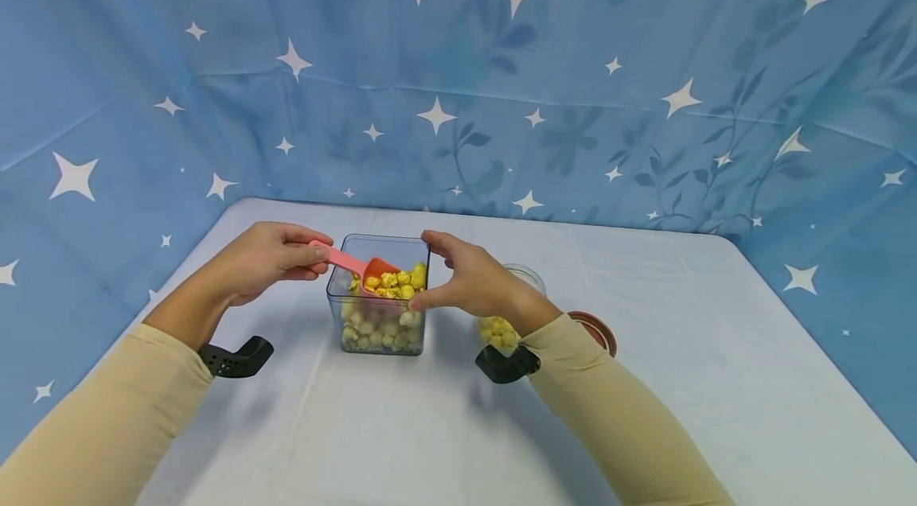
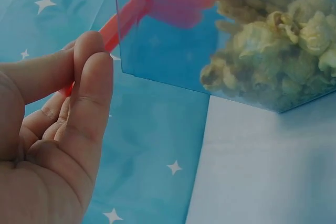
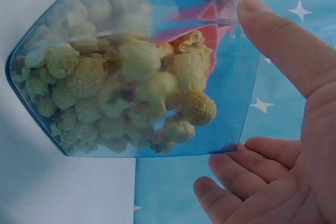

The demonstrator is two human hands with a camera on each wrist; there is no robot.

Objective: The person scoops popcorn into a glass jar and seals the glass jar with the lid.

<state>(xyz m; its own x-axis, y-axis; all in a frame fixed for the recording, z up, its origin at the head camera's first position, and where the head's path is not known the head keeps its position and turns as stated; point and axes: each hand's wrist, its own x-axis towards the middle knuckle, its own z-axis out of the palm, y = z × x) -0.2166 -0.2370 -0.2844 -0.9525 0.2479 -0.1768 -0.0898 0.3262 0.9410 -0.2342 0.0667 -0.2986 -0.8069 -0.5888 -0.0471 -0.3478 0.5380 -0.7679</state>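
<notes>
A clear square plastic container (image 1: 376, 247) stands on the table, its lower part filled with popcorn (image 1: 376, 329). My left hand (image 1: 268, 261) pinches the handle of a pink scoop (image 1: 346, 260) between thumb and fingers. The scoop's bowl lies inside the container, with yellow popcorn (image 1: 401, 283) in and around it. At the container's right side my right hand (image 1: 473, 279) holds the rim, thumb at the near corner and fingers at the far one. In the right wrist view the lower fingers of the right hand (image 3: 283, 166) are loosely bent beside the wall.
A round clear jar (image 1: 528, 275) with popcorn stands right of the container, partly hidden by my right wrist. Behind the right forearm lies a brown-rimmed round lid (image 1: 600, 328). The white table (image 1: 387, 434) ends at a blue star-patterned curtain (image 1: 458, 52).
</notes>
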